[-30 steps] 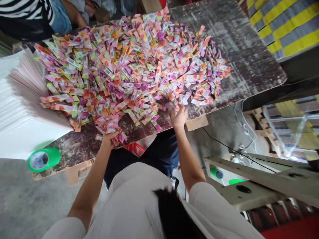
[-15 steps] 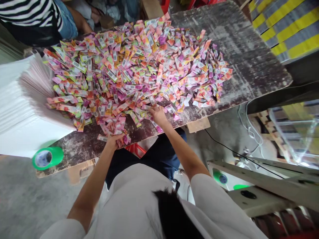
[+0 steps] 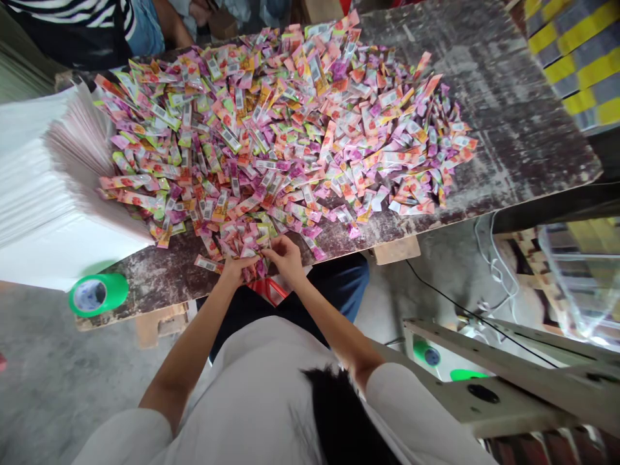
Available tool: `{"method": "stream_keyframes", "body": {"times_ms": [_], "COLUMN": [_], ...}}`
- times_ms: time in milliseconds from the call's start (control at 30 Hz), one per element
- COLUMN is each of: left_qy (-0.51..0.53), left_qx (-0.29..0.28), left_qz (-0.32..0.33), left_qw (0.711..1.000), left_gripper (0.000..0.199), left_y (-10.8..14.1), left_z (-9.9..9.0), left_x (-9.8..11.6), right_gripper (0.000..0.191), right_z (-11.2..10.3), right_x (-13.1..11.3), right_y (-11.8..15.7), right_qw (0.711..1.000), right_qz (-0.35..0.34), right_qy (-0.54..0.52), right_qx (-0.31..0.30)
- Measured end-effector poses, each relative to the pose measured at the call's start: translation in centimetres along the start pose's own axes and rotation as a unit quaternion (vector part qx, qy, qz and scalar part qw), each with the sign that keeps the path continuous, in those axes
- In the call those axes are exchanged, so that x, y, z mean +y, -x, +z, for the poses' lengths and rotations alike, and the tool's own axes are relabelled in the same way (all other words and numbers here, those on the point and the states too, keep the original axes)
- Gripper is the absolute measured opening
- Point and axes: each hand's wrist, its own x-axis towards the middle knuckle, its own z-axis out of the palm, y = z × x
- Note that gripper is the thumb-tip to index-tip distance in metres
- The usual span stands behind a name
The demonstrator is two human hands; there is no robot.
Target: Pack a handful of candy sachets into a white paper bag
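A big heap of small colourful sachets (image 3: 290, 123) covers a worn dark board table (image 3: 508, 116). My left hand (image 3: 233, 268) grips a bunch of sachets (image 3: 245, 248) at the table's near edge. My right hand (image 3: 285, 257) has its fingers closed on sachets right beside that bunch, touching it. Both hands meet at the front edge of the heap.
A stack of white plastic bags (image 3: 43, 200) lies at the left. A green tape roll (image 3: 97, 294) sits on the near left corner. A person in a striped top (image 3: 72, 19) is at the far left. Cables (image 3: 484, 258) and a metal frame (image 3: 508, 381) are at the right.
My right hand has drawn back from the heap's right front, leftward and nearer, with sachets, and now meets my left hand's bunch. The left hand stayed at the edge.
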Motion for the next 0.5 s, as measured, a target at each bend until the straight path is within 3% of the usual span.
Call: {"method": "stream_keyframes", "body": {"times_ms": [100, 233, 400, 500], "left_qy": [-0.008, -0.007, -0.036, -0.07], "left_qx": [-0.007, -0.038, -0.08, -0.093], "left_qz": [0.019, 0.038, 0.053, 0.063], "left_qw": [1.0, 0.998, 0.995, 0.991], "left_gripper": [0.038, 0.038, 0.056, 0.069], "left_y": [0.1, 0.2, 0.6, 0.9], "left_z": [0.0, -0.2, -0.8, -1.9], "left_x": [0.0, 0.0, 0.1, 0.3], "right_gripper": [0.021, 0.019, 0.022, 0.013], "right_z": [1.4, 1.4, 0.2, -1.4], "right_x": [0.8, 1.0, 0.3, -0.9], "right_y": [1.0, 1.7, 2.6, 2.3], "right_qw": [0.999, 0.992, 0.947, 0.941], "right_qz": [0.006, -0.095, -0.211, -0.234], "right_qy": [-0.022, 0.083, 0.24, 0.232], "right_qx": [0.024, 0.005, -0.028, -0.08]}}
